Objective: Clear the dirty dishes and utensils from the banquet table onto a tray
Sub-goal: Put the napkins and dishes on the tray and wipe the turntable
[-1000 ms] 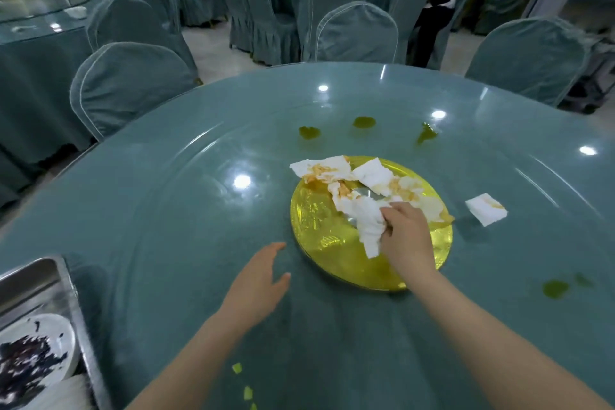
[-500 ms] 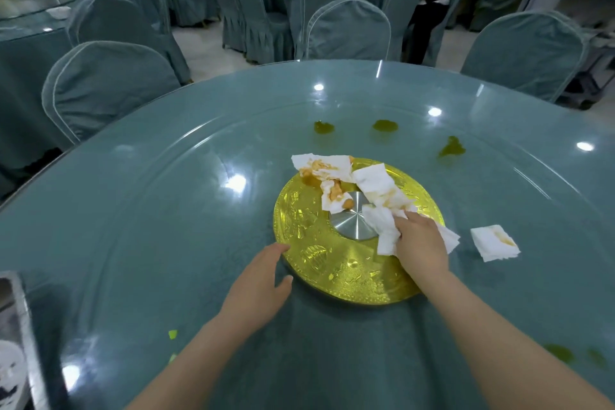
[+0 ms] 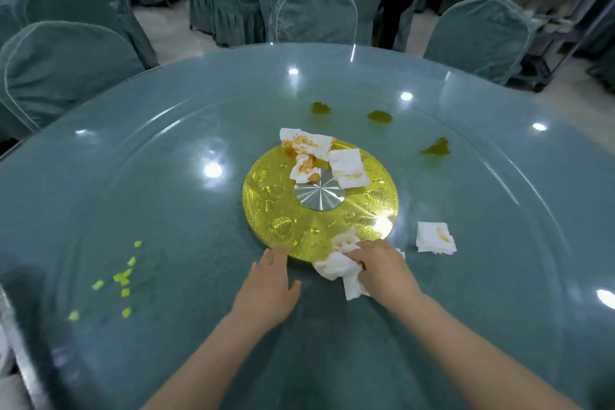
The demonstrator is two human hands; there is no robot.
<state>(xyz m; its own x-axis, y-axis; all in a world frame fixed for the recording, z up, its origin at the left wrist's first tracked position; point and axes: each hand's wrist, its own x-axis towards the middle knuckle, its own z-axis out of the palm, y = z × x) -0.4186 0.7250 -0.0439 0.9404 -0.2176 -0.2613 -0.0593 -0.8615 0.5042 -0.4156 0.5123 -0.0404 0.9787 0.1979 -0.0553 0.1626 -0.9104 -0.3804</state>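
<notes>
A round glass-topped table (image 3: 166,176) is filling most of the frame, and a gold disc (image 3: 276,210) with a silver hub (image 3: 318,196) is sitting at its centre. Just below the disc's near rim, low in the middle of the frame, the right hand (image 3: 382,268) is lying palm down with its fingers curled over a crumpled white napkin (image 3: 334,268), which is spilling out to the left of the hand and beneath it onto the glass. The left hand (image 3: 271,289) is resting flat and open beside it, holding nothing, its fingertips reaching to the disc's near edge.

3 stained napkins are lying on the far part of the disc, above centre: 1 with orange smears (image 3: 306,142) at the far rim, a smaller one (image 3: 304,170) partly over the hub, and a squarer one (image 3: 347,167) to the right of it. Another folded napkin (image 3: 435,237) with a yellow stain is lying on the glass to the right of the disc, well apart from the right hand.

3 dark green smears (image 3: 434,148) are marking the glass beyond the disc. Small pale green scraps (image 3: 124,276) are scattered at the lower left. Covered chairs (image 3: 316,13) are standing around the far side of the table.
</notes>
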